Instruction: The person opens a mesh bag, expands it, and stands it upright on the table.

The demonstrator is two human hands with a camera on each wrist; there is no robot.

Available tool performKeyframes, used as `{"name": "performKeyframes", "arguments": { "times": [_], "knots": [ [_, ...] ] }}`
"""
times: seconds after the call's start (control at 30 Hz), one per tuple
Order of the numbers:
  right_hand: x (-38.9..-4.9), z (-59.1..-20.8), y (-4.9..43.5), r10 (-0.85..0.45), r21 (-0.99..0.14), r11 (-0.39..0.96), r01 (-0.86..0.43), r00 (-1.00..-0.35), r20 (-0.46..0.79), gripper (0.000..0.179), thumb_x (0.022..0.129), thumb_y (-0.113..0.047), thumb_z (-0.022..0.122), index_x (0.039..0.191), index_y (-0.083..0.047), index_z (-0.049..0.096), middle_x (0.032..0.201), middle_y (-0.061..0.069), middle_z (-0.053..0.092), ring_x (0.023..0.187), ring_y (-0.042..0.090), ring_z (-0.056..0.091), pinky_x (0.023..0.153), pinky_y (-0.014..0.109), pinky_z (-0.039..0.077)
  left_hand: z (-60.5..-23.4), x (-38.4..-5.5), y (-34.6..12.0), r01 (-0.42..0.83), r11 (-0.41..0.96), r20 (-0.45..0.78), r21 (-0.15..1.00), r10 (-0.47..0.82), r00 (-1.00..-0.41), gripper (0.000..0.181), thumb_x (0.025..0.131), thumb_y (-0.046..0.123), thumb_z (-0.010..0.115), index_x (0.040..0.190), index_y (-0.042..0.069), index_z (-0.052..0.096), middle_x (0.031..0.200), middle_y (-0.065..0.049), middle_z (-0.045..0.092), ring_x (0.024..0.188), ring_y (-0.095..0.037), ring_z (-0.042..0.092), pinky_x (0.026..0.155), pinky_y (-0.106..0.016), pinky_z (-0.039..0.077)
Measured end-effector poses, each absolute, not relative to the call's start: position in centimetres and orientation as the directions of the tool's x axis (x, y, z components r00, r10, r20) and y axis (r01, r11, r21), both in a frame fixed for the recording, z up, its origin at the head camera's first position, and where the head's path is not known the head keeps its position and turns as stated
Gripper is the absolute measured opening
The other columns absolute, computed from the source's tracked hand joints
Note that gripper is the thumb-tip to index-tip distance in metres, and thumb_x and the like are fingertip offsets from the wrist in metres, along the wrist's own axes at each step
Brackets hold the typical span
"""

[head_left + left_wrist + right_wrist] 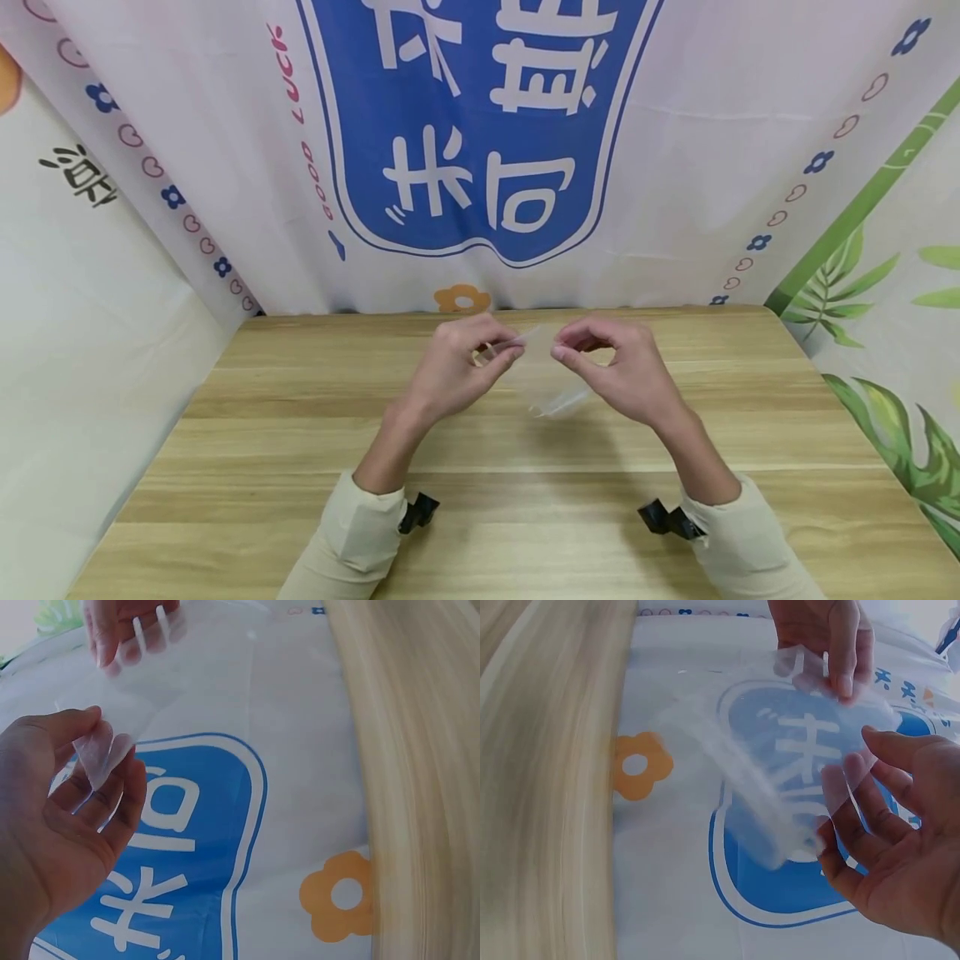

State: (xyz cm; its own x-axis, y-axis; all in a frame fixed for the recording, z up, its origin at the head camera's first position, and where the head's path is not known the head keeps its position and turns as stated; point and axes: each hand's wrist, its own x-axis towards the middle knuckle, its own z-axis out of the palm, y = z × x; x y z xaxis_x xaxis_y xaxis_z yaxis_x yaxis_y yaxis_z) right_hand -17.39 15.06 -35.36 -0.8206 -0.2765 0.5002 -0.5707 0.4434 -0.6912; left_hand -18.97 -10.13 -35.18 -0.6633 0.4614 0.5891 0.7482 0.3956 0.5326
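Note:
Between my hands hangs a thin, see-through plastic bag (553, 385), held above the far half of the table. My left hand (456, 367) pinches one corner between thumb and fingers; in the left wrist view that corner of the bag (98, 761) folds to a point over the fingers. My right hand (632, 367) grips the opposite side, thumb in front and fingers behind. Through the film those fingers (847, 784) show in the right wrist view. A whitish creased strip runs along the bag's lower edge (742, 772).
The wood-grain table (262, 450) reaches back to a white printed curtain (675, 183) with a large blue panel (465, 200). Further printed cloth hangs at the left and right. A black strap mount sits at each cuff (356, 525).

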Motion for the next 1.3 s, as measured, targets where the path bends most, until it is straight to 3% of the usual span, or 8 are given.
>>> {"name": "performKeyframes", "arguments": {
  "times": [0.37, 0.67, 0.9, 1.3],
  "knots": [
    [-17.0, -35.3, 14.4, -0.268, -0.683, 0.413, -0.603, -0.797, 0.542, 0.007, 0.095, -0.008, 0.082, 0.1, -0.012, 0.081, 0.096, 0.0, 0.081, 0.085, 0.008, 0.074, 0.078, 0.019, 0.061, -35.5, -18.6, -9.4, 0.75, 0.44, 0.55, 0.494, 0.509, -0.662, 0.005, 0.098, 0.008, 0.078, 0.101, 0.007, 0.082, 0.092, -0.002, 0.076, 0.083, -0.011, 0.071, 0.071, -0.032, 0.066],
    [-17.0, -35.4, 14.4, -0.254, -0.68, 0.392, -0.62, -0.783, 0.567, 0.007, 0.094, -0.006, 0.082, 0.098, -0.011, 0.081, 0.094, 0.001, 0.081, 0.082, 0.007, 0.072, 0.077, 0.018, 0.06, -35.7, -18.6, -9.4, 0.75, 0.452, 0.539, 0.484, 0.521, -0.662, 0.005, 0.098, 0.008, 0.079, 0.102, 0.009, 0.082, 0.092, -0.001, 0.076, 0.083, -0.009, 0.071, 0.071, -0.021, 0.061],
    [-17.4, -35.4, 14.9, -0.177, -0.672, 0.364, -0.645, -0.756, 0.63, 0.009, 0.093, 0.003, 0.08, 0.098, -0.005, 0.08, 0.092, 0.009, 0.081, 0.078, 0.001, 0.071, 0.076, 0.014, 0.059, -35.4, -19.0, -9.9, 0.755, 0.448, 0.572, 0.48, 0.492, -0.656, 0.004, 0.097, 0.008, 0.079, 0.1, 0.007, 0.082, 0.092, -0.003, 0.077, 0.081, -0.011, 0.07, 0.07, -0.025, 0.063],
    [-17.6, -35.4, 15.2, -0.155, -0.693, 0.368, -0.621, -0.775, 0.612, 0.007, 0.094, 0.001, 0.08, 0.098, -0.004, 0.079, 0.09, 0.008, 0.079, 0.076, 0.002, 0.069, 0.075, 0.013, 0.058, -34.6, -19.0, -11.0, 0.743, 0.433, 0.613, 0.51, 0.423, -0.667, 0.006, 0.097, 0.006, 0.079, 0.102, 0.005, 0.081, 0.088, -0.005, 0.075, 0.08, -0.013, 0.068, 0.072, -0.024, 0.063]
  ]
}}
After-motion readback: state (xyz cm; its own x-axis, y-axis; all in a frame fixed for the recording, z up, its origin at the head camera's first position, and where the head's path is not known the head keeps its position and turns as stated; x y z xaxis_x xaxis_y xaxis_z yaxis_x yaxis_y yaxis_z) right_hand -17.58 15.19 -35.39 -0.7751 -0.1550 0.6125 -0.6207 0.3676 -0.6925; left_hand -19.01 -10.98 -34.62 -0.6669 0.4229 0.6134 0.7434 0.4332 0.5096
